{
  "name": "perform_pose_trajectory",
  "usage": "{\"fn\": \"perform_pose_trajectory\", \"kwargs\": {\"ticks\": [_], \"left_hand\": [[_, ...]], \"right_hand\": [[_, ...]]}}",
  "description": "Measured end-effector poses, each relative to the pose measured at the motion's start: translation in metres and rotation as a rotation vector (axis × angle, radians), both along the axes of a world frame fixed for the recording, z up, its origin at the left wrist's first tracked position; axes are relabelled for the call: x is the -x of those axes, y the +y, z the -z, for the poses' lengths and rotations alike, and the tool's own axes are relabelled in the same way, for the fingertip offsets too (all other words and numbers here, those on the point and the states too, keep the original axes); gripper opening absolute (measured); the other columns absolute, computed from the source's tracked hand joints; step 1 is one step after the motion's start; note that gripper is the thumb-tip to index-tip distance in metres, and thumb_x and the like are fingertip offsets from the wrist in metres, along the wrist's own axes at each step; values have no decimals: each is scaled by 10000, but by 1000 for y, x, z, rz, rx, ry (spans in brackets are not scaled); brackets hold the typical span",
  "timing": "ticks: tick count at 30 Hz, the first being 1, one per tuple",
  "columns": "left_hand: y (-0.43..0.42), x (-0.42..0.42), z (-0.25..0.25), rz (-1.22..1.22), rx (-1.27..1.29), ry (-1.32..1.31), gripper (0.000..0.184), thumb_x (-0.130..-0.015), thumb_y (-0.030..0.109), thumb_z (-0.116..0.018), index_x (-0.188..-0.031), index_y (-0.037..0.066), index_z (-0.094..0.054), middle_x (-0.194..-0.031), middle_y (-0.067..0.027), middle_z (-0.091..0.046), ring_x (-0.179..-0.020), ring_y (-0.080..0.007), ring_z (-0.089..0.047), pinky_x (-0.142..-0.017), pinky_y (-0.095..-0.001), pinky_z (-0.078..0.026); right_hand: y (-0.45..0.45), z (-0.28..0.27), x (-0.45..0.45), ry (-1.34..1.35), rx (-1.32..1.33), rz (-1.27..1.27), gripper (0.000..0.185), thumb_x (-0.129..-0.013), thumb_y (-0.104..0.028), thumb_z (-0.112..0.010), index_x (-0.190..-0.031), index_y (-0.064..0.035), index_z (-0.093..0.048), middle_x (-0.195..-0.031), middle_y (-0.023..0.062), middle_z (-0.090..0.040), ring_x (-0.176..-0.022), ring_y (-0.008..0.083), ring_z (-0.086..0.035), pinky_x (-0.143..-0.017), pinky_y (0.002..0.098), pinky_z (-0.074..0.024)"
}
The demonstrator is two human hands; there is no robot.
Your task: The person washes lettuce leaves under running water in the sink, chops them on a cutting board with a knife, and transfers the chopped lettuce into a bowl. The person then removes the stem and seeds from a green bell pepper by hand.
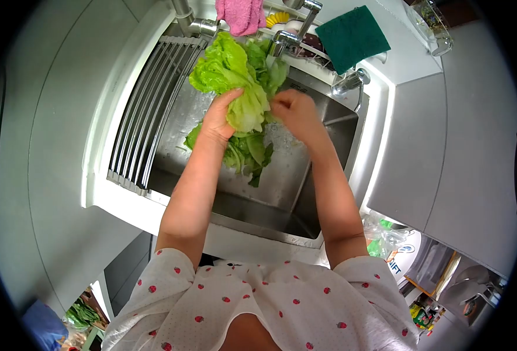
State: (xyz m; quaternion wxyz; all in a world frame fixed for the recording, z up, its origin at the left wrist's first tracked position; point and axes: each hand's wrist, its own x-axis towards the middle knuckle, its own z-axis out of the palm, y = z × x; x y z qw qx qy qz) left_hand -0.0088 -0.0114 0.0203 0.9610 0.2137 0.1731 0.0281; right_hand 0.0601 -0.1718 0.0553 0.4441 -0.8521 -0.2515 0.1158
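My left hand (220, 117) grips a head of green lettuce (226, 61) above the steel sink (270, 193), its thumb pressed on the pale leaf bases. Just right of the lettuce is my right hand (296, 111), its fingers curled together near the leaf edge; whatever they may hold is too small to make out. More loose lettuce leaves (244, 153) lie lower in the sink, below the held head. The metal faucet (283, 41) stands behind the leaves.
A roll-up metal rack (153, 111) covers the sink's left side. Behind the sink are a pink cloth (239, 14), a green scouring pad (353, 39) and a glass jar (431, 26). A small metal tap (349, 82) stands at the right corner.
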Motion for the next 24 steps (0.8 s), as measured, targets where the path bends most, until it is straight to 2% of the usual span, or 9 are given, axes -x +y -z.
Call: {"fn": "perform_pose_trajectory", "kwargs": {"ticks": [5,8,11,12,15,16,20,23,24], "left_hand": [[-2,1,15,48,28,14,383,-777,97,-585,-1131,-9,-482,-1025,-144,-575,-915,-266,-577,-797,-391,-480],[-4,7,17,122,-22,42,409,-774,98,-594,-1147,-11,-466,-1030,-145,-573,-906,-268,-582,-801,-396,-481],[-3,14,11,199,-56,53,425,-772,90,-588,-1159,-13,-447,-1033,-153,-567,-907,-275,-582,-798,-402,-488],[2,14,8,258,-101,64,422,-771,86,-578,-1158,-12,-441,-1033,-157,-563,-909,-278,-580,-794,-405,-491],[9,11,7,305,-184,57,381,-768,53,-565,-1124,-30,-459,-1013,-164,-567,-877,-283,-591,-770,-396,-504],[11,9,10,290,-191,37,367,-768,49,-564,-1112,-35,-469,-1008,-162,-570,-873,-280,-593,-768,-390,-505],[8,-1,8,198,-292,86,315,-762,38,-576,-1058,-49,-510,-979,-147,-586,-873,-254,-596,-756,-365,-505],[20,-5,9,108,-247,124,355,-738,33,-613,-1067,-54,-508,-993,-147,-584,-862,-249,-595,-747,-363,-499],[23,-7,9,64,-258,134,351,-739,38,-613,-1062,-54,-510,-988,-146,-585,-859,-249,-595,-746,-361,-499]], "right_hand": [[29,-10,-14,738,-574,355,322,-801,-183,-554,-1048,24,-558,-872,105,-595,-751,190,-554,-679,309,-443],[47,8,-36,653,-735,225,289,-815,-147,-545,-1044,28,-525,-891,110,-583,-761,178,-573,-665,293,-460],[56,15,-43,545,-621,199,248,-813,-119,-543,-1019,19,-540,-871,100,-589,-759,183,-576,-659,299,-459],[60,16,-43,446,-407,230,242,-795,-84,-545,-1019,8,-546,-840,98,-595,-758,195,-579,-662,306,-459],[64,37,-58,-334,-145,-164,217,-794,-99,-550,-992,-10,-556,-800,85,-592,-751,182,-576,-654,292,-449],[64,37,-59,-208,-169,-116,211,-794,-146,-536,-954,-14,-575,-815,98,-588,-709,182,-552,-624,294,-444],[51,55,-62,692,-855,143,334,-756,-206,-583,-1040,-32,-565,-939,89,-616,-807,179,-580,-687,313,-449],[34,125,-52,239,-551,297,301,-756,-161,-578,-1037,-56,-579,-970,101,-607,-838,204,-573,-700,320,-447],[29,129,-40,211,-195,204,280,-752,-118,-566,-1025,-65,-589,-1004,122,-598,-862,234,-571,-717,335,-450]]}}
